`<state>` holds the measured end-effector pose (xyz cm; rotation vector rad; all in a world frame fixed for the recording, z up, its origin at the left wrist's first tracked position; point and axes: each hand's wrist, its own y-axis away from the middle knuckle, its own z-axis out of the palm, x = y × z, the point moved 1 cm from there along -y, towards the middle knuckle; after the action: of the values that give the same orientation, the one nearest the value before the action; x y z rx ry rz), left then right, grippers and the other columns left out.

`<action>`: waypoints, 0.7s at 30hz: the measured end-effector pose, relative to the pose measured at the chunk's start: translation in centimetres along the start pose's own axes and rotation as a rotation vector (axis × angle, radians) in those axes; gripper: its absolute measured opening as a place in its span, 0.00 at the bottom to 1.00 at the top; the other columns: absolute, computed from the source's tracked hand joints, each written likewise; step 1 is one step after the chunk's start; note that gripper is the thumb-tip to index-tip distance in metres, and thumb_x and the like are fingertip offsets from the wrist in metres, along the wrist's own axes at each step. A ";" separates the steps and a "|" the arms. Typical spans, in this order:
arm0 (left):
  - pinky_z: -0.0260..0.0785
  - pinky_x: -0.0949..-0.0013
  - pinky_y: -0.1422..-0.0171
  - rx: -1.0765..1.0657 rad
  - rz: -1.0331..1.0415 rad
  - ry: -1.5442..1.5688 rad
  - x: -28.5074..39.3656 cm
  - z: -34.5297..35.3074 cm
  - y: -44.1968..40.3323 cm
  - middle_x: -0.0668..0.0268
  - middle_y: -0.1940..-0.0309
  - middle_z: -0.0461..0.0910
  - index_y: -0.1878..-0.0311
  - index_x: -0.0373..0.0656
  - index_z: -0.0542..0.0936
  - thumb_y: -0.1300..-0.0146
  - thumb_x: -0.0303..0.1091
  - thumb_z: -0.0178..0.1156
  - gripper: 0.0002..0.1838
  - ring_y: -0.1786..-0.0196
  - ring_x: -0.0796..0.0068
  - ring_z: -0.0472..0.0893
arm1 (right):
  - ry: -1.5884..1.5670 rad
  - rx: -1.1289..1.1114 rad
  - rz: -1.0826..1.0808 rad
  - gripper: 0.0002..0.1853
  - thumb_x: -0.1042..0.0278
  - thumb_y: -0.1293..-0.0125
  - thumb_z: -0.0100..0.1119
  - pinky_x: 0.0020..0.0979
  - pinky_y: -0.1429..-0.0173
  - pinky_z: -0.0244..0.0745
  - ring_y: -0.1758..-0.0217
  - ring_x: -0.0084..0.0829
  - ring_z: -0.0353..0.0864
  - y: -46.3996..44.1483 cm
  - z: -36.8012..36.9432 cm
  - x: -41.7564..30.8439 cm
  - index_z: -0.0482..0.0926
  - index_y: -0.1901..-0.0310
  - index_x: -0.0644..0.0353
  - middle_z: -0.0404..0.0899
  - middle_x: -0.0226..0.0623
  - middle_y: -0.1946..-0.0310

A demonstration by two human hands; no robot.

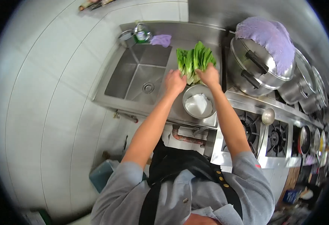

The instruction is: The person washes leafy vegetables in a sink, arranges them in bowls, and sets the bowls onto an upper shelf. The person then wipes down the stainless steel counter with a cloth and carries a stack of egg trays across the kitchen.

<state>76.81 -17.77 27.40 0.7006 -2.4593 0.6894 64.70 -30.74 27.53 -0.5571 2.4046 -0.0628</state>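
A bunch of leafy greens (pixel 196 56) with pale stems lies on the steel counter, leaf tips pointing away from me. My left hand (pixel 175 81) is closed at the left side of the stem ends. On the right side, my right hand (pixel 209 76) has its fingers wrapped round the stems. Just in front of the greens, between my forearms, stands a round metal bowl (pixel 187 108) with something white (pixel 200 104) in it; I cannot make out what that is.
Left of the greens is a steel sink (pixel 129 80), with a metal cup (pixel 127 38), a clear bottle (pixel 142 33) and a purple cloth (pixel 161 40) behind it. To the right stand a large lidded pot (pixel 239 60) and a gas stove (pixel 261 146) with a ladle (pixel 268 116).
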 end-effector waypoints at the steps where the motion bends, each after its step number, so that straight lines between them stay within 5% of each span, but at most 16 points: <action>1: 0.68 0.55 0.45 -0.044 -0.024 -0.040 0.1 1.8 -2.5 0.50 0.61 0.77 0.63 0.37 0.80 0.45 0.42 0.64 0.16 0.51 0.51 0.76 | 0.077 -0.005 0.084 0.40 0.44 0.51 0.70 0.44 0.47 0.75 0.53 0.54 0.80 -1.9 2.3 -0.6 0.67 0.48 0.70 0.79 0.60 0.58; 4: 0.73 0.53 0.48 -0.305 -0.095 0.033 -1.4 6.0 -7.5 0.46 0.56 0.80 0.61 0.35 0.82 0.49 0.42 0.64 0.19 0.52 0.48 0.80 | 0.068 0.040 0.303 0.45 0.45 0.50 0.70 0.45 0.39 0.71 0.39 0.56 0.70 -2.8 4.7 -3.0 0.60 0.42 0.70 0.63 0.64 0.40; 7: 0.75 0.55 0.51 -0.487 -0.145 0.174 -2.8 5.4 -10.1 0.47 0.62 0.82 0.62 0.31 0.82 0.52 0.38 0.65 0.19 0.55 0.50 0.82 | 0.107 0.035 0.504 0.43 0.48 0.52 0.69 0.45 0.39 0.71 0.39 0.55 0.70 -3.0 5.2 -4.3 0.59 0.43 0.69 0.65 0.64 0.41; 11: 0.75 0.60 0.52 -0.691 -0.319 0.465 -5.2 5.9 -12.6 0.48 0.61 0.82 0.63 0.30 0.81 0.54 0.34 0.65 0.18 0.56 0.58 0.83 | 0.078 0.237 0.451 0.35 0.58 0.51 0.64 0.45 0.42 0.71 0.47 0.55 0.76 -3.7 6.8 -1.3 0.61 0.45 0.69 0.75 0.63 0.53; 14: 0.74 0.61 0.58 -0.782 -0.394 0.912 -6.4 5.3 -14.0 0.56 0.64 0.81 0.63 0.32 0.78 0.51 0.31 0.62 0.13 0.63 0.61 0.82 | -0.387 0.403 0.417 0.30 0.60 0.49 0.64 0.42 0.47 0.73 0.52 0.48 0.80 -3.5 5.8 0.0 0.68 0.47 0.69 0.79 0.55 0.55; 17: 0.71 0.62 0.57 -0.970 -0.559 1.512 -7.6 3.0 -14.7 0.62 0.59 0.76 0.53 0.41 0.70 0.42 0.35 0.61 0.16 0.57 0.64 0.79 | -0.943 0.255 0.556 0.20 0.63 0.40 0.59 0.33 0.57 0.75 0.60 0.32 0.80 -2.9 5.4 -6.2 0.72 0.48 0.63 0.80 0.42 0.60; 18: 0.71 0.62 0.55 -0.890 -0.577 1.513 -7.0 1.2 -14.9 0.62 0.57 0.75 0.52 0.42 0.69 0.40 0.38 0.61 0.18 0.56 0.65 0.78 | -1.057 0.193 0.609 0.18 0.64 0.38 0.58 0.30 0.60 0.75 0.64 0.28 0.80 -3.0 6.2 -8.1 0.72 0.48 0.60 0.80 0.38 0.62; 20: 0.70 0.63 0.52 -0.716 -0.603 1.494 -6.6 -1.1 -15.5 0.63 0.55 0.74 0.49 0.44 0.68 0.38 0.45 0.61 0.21 0.53 0.69 0.75 | -0.581 0.108 0.560 0.18 0.61 0.35 0.55 0.34 0.59 0.76 0.63 0.35 0.82 -4.1 7.6 -14.6 0.71 0.48 0.61 0.81 0.43 0.62; 21: 0.69 0.66 0.53 -0.624 -0.425 1.486 -7.4 -1.0 -16.6 0.64 0.52 0.72 0.50 0.44 0.69 0.36 0.50 0.59 0.22 0.52 0.73 0.73 | -0.492 0.257 0.328 0.19 0.61 0.34 0.54 0.39 0.60 0.76 0.63 0.43 0.82 -4.5 8.2 -17.5 0.70 0.48 0.65 0.81 0.47 0.64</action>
<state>92.41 -27.03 29.43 0.2256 -0.9725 0.0903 83.60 -26.93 32.37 -0.0428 1.9366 -0.0807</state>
